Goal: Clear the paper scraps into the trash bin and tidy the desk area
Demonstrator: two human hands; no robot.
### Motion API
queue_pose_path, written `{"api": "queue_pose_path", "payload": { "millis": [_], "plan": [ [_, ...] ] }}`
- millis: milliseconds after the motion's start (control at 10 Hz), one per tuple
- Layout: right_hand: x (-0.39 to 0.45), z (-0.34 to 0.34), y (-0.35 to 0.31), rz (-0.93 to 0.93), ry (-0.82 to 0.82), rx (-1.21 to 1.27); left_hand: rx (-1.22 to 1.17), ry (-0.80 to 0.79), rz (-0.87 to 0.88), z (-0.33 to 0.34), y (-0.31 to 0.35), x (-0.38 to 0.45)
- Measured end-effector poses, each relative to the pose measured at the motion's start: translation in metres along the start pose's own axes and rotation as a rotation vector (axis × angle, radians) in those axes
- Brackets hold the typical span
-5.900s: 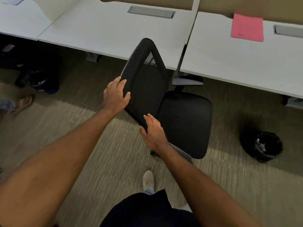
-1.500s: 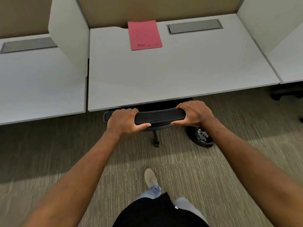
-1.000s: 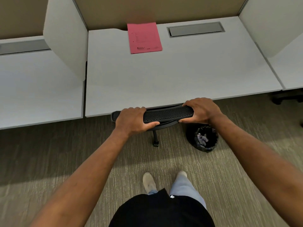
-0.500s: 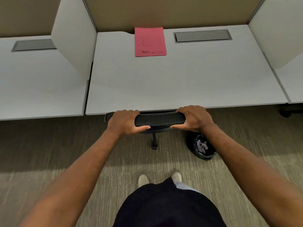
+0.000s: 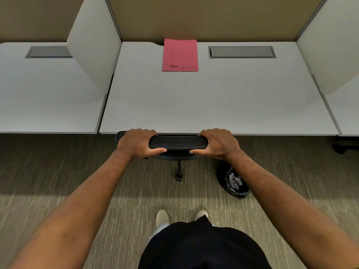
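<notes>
A black mesh office chair (image 5: 177, 142) stands pushed under the white desk (image 5: 213, 105); only the top of its backrest and one castor leg show. My left hand (image 5: 137, 143) grips the backrest's left end and my right hand (image 5: 218, 142) grips its right end. A black trash bin (image 5: 234, 184) with crumpled paper scraps inside stands on the carpet right of the chair, partly behind my right forearm. A pink folder (image 5: 180, 54) lies at the back of the desk.
White divider panels (image 5: 93, 51) rise on both sides of the desk, with neighbouring desks (image 5: 44, 98) beyond. Grey cable hatches (image 5: 241, 52) sit in the desktops. A dark chair base (image 5: 342, 145) shows at the far right. My feet stand on the carpet.
The chair was turned and rolled from an angled spot under the desk. In the last second my hands kept their grip on the backrest, and my feet came together.
</notes>
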State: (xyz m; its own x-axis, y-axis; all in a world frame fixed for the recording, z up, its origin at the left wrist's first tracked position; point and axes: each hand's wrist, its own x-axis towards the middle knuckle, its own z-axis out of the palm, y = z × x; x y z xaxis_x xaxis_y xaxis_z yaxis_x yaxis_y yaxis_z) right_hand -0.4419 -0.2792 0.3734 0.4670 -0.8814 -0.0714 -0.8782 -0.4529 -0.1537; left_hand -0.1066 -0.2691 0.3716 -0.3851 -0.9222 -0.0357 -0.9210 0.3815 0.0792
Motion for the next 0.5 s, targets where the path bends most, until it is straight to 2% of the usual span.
{"api": "queue_pose_path", "payload": {
  "millis": [100, 300, 400, 500],
  "plan": [
    [0.001, -0.002, -0.001, -0.001, -0.012, 0.012, 0.008, -0.023, -0.001, -0.001, -0.001, 0.001],
    [-0.005, -0.009, -0.003, 0.054, -0.053, 0.214, -0.061, -0.127, -0.004, -0.008, 0.000, 0.005],
    [0.000, -0.019, -0.003, 0.143, -0.131, 0.355, -0.192, -0.213, -0.087, -0.020, 0.002, 0.013],
    [0.005, -0.021, 0.000, 0.177, -0.172, 0.371, -0.189, -0.233, -0.119, -0.023, -0.002, 0.020]
  ]
}}
